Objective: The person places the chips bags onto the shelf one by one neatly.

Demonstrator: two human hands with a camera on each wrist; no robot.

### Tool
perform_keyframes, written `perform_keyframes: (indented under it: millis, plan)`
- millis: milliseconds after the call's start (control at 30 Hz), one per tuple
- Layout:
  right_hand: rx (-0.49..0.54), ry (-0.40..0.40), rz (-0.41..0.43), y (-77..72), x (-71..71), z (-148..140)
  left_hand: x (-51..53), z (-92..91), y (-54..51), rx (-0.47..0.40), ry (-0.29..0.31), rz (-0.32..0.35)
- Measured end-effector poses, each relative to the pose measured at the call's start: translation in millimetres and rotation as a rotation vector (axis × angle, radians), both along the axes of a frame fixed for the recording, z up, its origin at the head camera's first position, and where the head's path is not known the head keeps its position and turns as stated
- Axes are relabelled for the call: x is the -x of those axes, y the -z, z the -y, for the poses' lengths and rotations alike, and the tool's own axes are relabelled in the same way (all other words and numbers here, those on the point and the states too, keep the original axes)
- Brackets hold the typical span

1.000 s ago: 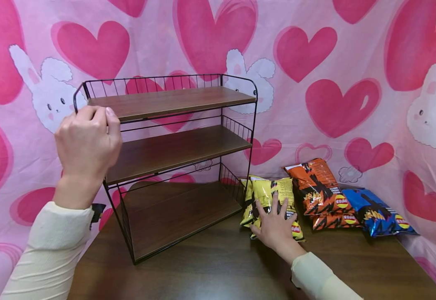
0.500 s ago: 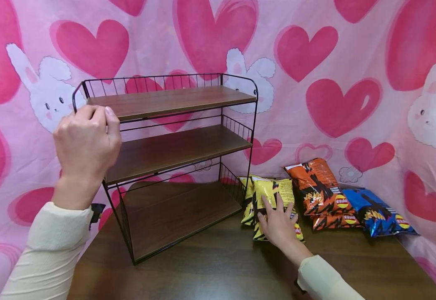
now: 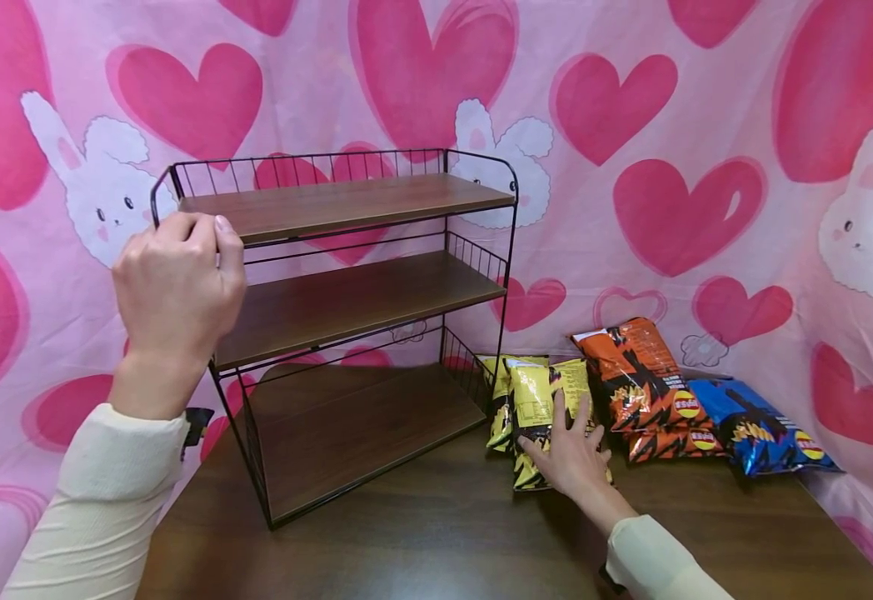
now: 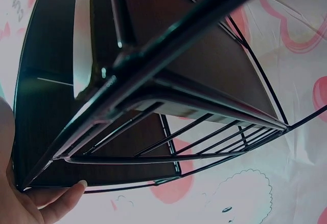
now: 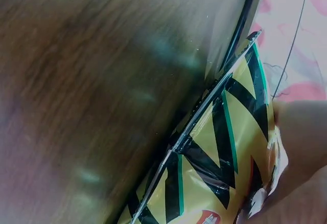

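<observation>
My left hand point(image 3: 182, 287) grips the top left corner of a three-tier rack point(image 3: 346, 292) with dark wood shelves and black wire sides. In the left wrist view, its fingers point(image 4: 64, 203) curl by the black frame. My right hand point(image 3: 575, 454) rests with spread fingers on a yellow chip bag point(image 3: 537, 400) at the rack's right. In the right wrist view, the bag's sealed edge point(image 5: 176, 144) faces the camera, and its film is creased beside the hand. Another yellow chip bag point(image 3: 498, 417) lies partly hidden behind the first one.
Two orange chip bags point(image 3: 635, 375) lie stacked to the right of the yellow ones. A blue chip bag point(image 3: 762, 425) is beside them near the table's right edge. All stand on a brown table point(image 3: 436, 542), before a pink heart-patterned cloth point(image 3: 586, 25).
My right hand has slid slightly right on the yellow chip bag. The bag's surface has shifted, and a printed panel now shows at its left. My left hand stays at the rack's corner.
</observation>
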State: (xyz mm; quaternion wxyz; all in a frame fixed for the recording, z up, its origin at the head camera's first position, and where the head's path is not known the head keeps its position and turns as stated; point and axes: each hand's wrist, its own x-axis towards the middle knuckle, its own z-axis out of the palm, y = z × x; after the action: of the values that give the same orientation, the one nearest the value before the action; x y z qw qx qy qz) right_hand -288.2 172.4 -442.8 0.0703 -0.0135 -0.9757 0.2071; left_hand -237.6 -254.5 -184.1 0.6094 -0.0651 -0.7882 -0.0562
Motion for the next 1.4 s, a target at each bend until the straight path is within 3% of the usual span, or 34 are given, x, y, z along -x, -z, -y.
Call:
perform_keyframes:
  millis: [600,1033,1400]
  plan:
    - [-0.025,-0.003,0.024,4.3,-3.3,-1.9,1.8,0.3,1.5,-0.007,0.007,-0.005]
    - [-0.073,-0.021,-0.138,-3.0,-10.4,-12.8,1.0,0.5,0.0,-0.016,0.006,0.003]
    - [-0.171,-0.075,-0.229,-14.2,-33.4,-7.9,2.0,0.9,1.1,-0.017,0.010,0.003]
